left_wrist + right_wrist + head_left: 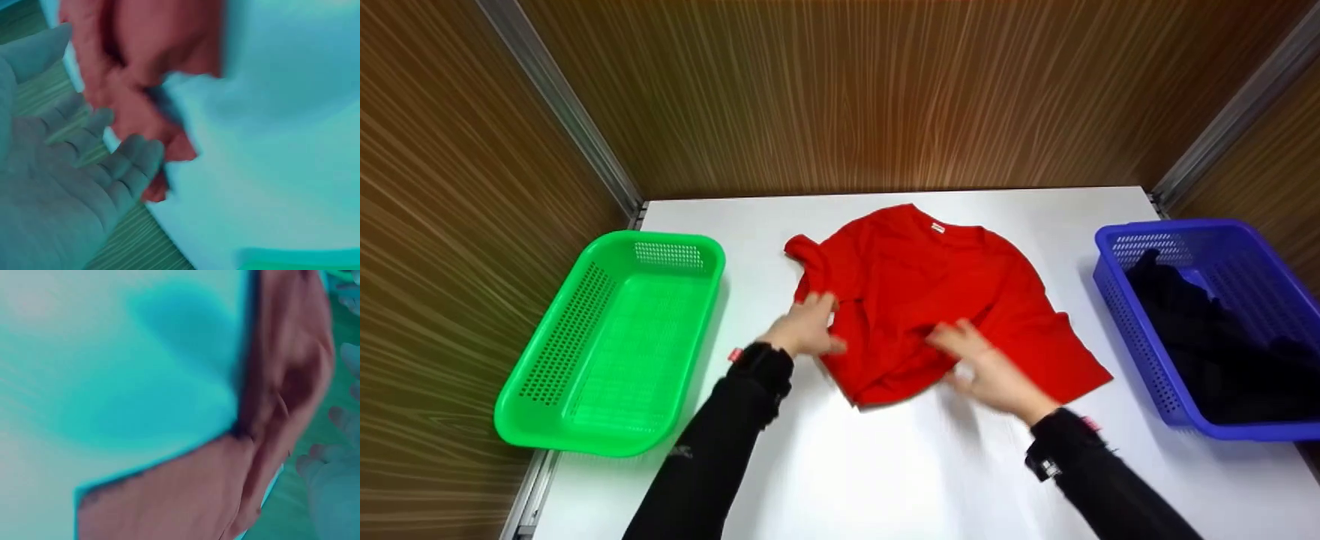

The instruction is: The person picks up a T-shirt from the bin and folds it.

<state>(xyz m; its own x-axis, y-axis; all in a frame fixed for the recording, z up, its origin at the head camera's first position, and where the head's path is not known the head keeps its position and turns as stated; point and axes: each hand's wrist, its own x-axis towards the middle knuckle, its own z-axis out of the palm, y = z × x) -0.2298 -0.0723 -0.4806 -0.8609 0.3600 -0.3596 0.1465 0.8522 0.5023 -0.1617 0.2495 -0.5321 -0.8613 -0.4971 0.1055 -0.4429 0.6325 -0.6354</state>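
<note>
A red T-shirt [915, 281] lies spread but wrinkled on the white table, neckline and small white label toward the back wall. Its left sleeve is bunched, while the right side spreads out flatter. My left hand [804, 328] is over the shirt's left edge; in the left wrist view the same hand [62, 180] has its fingers extended beside the red cloth [163, 39]. Blurred by motion, my right hand [990, 369] hovers at the lower hem with fingers spread. In the right wrist view, fingers of that hand [337, 489] show at the right border, apart from the fabric [174, 495].
A green plastic basket [694, 397] with nothing in it stands at the left. On the right, a blue basket [1140, 330] holds dark cloth [1222, 345]. Wood-grain panels [840, 97] enclose the white table [885, 472] at the back and sides.
</note>
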